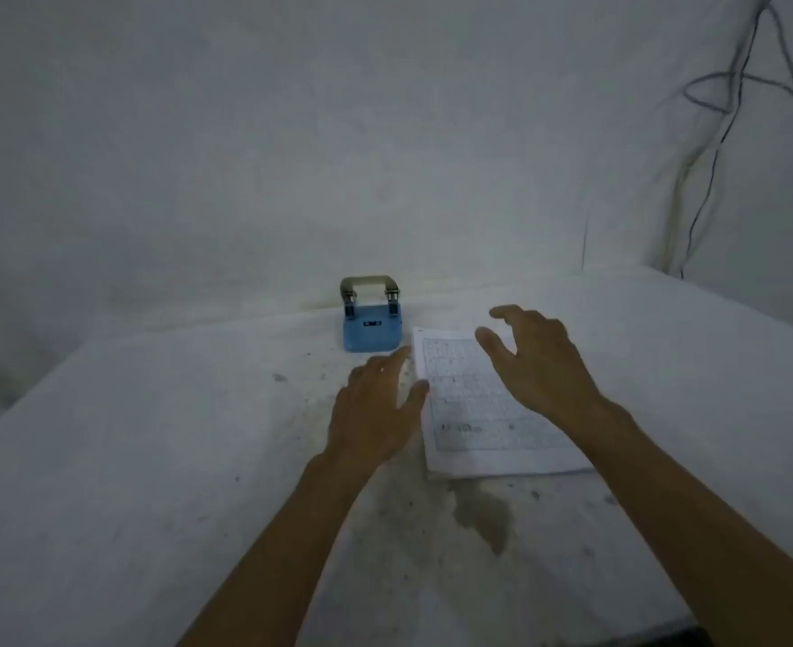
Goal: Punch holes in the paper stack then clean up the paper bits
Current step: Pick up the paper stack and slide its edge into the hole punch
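A paper stack [471, 413] with a printed grid lies flat on the white table, right of centre. A blue hole punch [371, 326] with a metal handle stands just beyond the stack's far left corner, near the wall. My left hand [378, 410] hovers open at the stack's left edge, fingers spread, holding nothing. My right hand [532, 361] is open above the stack's right part, fingers curled and apart, and covers some of the paper.
The white table [152, 459] is speckled with dark marks and has a grey stain [485, 516] in front of the paper. A white wall rises right behind the punch. Dark cables [721, 128] hang down the wall at the far right.
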